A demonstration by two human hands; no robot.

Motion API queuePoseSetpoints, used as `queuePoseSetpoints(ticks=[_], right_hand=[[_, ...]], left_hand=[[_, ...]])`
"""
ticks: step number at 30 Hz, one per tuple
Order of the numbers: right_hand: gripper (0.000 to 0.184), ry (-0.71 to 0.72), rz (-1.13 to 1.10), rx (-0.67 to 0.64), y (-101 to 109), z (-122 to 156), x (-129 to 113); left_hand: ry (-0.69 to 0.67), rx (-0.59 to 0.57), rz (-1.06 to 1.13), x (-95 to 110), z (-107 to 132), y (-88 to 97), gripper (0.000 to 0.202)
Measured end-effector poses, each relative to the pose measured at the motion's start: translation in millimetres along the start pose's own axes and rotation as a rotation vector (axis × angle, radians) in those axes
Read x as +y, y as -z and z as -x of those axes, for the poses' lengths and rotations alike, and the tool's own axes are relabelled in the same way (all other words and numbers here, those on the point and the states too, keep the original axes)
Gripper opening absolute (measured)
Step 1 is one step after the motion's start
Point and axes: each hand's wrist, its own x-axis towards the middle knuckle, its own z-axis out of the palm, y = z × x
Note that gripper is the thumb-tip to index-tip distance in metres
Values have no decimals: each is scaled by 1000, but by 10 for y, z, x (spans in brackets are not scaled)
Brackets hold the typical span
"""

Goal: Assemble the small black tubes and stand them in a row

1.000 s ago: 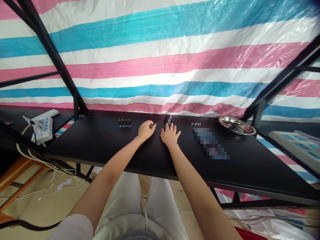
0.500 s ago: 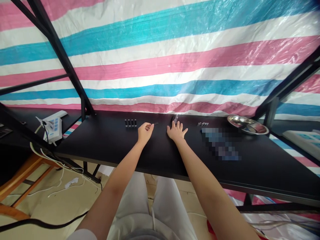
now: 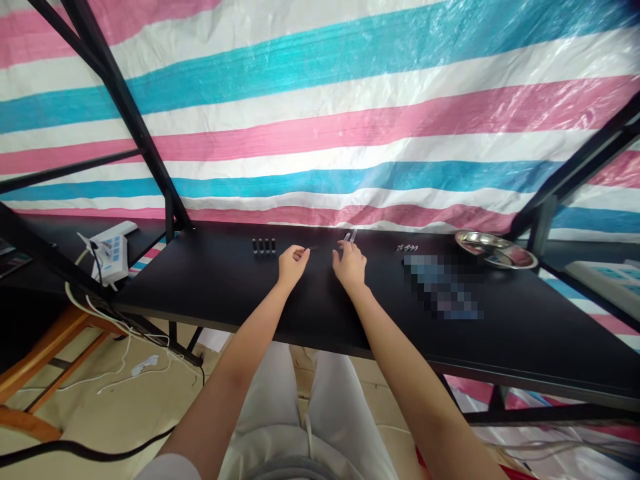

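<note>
My left hand (image 3: 293, 265) rests at the table, thumb and fingers pinched on a thin dark strip (image 3: 312, 248) that points to the right. Beside it, my right hand (image 3: 351, 267) has its fingers curled at a slim clear piece (image 3: 347, 237); the fingertips partly hide the contact. Another clear slim piece (image 3: 354, 235) lies just right of it. Several short black cylinders with pale ends (image 3: 264, 246) stand in a row left of my left hand. Several tiny shiny pieces (image 3: 407, 248) lie to the right of my right hand.
A round metal tray (image 3: 525, 261) sits at the black table's (image 3: 500, 333) right back corner. A blurred-out flat object (image 3: 443, 290) lies before it. Power strips (image 3: 115, 257) and cables are at left. Black frame posts (image 3: 125, 100) and a striped sheet (image 3: 350, 127) stand behind.
My right hand's spread fingers have drawn in and curled at the clear pieces. My left hand keeps its pinch on the dark strip, almost still. The view has shifted slightly.
</note>
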Motion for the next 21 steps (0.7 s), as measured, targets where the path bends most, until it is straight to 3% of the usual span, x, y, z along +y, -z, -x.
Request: queuePoseSetpoints(ticks=[3, 10, 21], right_hand=[[31, 41, -265, 63, 29, 0, -9], [31, -26, -943, 11, -68, -49, 103], [38, -141, -1193, -135, -62, -65, 132]], left_hand=[[65, -15, 104, -32, -14, -11, 19], [252, -96, 277, 46, 0, 7, 20], [307, -168, 418, -7, -29, -5, 21]])
